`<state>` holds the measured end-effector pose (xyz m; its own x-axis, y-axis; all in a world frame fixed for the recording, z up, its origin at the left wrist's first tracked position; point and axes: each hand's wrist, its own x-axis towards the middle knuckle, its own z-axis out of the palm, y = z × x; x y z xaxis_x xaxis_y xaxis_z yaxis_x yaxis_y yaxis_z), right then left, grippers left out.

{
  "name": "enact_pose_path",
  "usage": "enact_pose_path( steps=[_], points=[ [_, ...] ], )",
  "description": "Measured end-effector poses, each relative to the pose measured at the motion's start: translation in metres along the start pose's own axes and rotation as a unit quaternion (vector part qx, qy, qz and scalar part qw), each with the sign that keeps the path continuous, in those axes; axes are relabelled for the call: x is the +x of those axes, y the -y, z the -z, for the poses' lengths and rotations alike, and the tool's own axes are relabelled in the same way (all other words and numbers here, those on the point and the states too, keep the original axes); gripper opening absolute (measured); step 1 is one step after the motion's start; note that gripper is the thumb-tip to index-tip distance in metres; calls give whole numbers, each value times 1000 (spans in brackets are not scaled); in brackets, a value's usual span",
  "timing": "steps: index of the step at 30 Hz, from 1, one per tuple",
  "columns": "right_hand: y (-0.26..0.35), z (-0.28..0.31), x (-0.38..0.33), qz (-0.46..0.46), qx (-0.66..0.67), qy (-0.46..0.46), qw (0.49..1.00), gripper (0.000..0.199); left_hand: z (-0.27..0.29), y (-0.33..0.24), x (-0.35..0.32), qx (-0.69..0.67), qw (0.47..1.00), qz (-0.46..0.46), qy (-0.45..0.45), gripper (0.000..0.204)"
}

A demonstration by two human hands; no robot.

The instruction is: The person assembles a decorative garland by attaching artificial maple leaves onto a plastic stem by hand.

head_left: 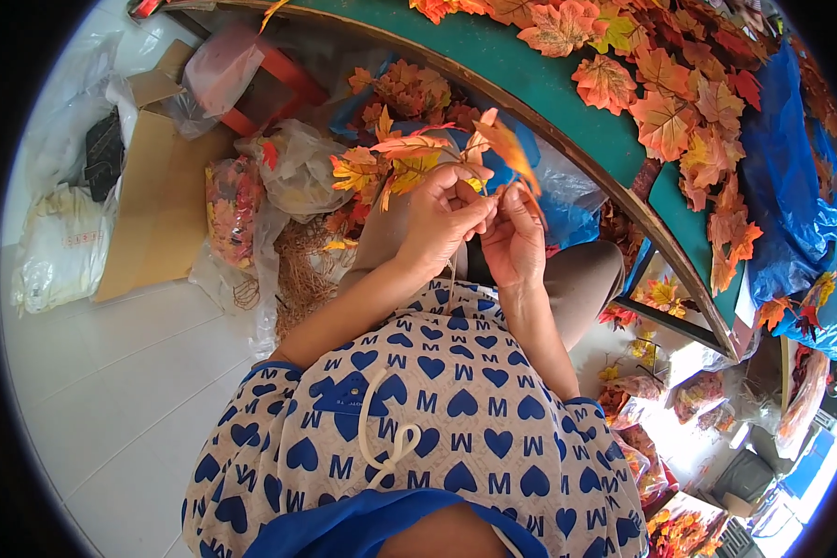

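Observation:
In front of my chest, both hands meet above my lap. My left hand (445, 216) pinches the stem of an artificial maple leaf garland (411, 146), whose orange and yellow leaves spread out beyond the knuckles. Close against it, my right hand (517, 237) has thumb and fingers pressed together at the base of an orange leaf (510, 152). The exact spot between the fingertips is too small to make out. A thin brown cord (451, 279) hangs below the hands.
A green table (530, 74) with a wooden edge curves ahead, heaped with maple leaf garlands (665, 121) and blue plastic (790, 186). At left stand an open cardboard box (149, 214), a bag of leaves (232, 209) and tangled brown cord (302, 270). More bagged leaves (637, 395) lie at right.

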<state>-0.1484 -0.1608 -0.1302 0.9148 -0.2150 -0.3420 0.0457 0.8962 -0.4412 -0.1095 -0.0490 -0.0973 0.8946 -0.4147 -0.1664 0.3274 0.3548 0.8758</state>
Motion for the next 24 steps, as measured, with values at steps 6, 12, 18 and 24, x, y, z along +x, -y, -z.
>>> enact_pose_path(
  steps=[6, 12, 18, 24],
  points=[
    [-2, 7, 5, -36, 47, 8, 998, 9, -4, 1, 4, -10, 1000, -6, -17, 27],
    [-2, 5, 2, -34, 42, 1, 999, 11, -4, 2, 3, -8, 1000, 0, -17, 27],
    [0, 2, -2, -1, 12, 9, 1000, 14, -5, 4, 1, 26, 1000, -13, -3, 26],
    [0, 3, -2, -16, 19, 15, 1000, 12, -4, 5, 2, 8, 1000, -1, -13, 27]
  ],
)
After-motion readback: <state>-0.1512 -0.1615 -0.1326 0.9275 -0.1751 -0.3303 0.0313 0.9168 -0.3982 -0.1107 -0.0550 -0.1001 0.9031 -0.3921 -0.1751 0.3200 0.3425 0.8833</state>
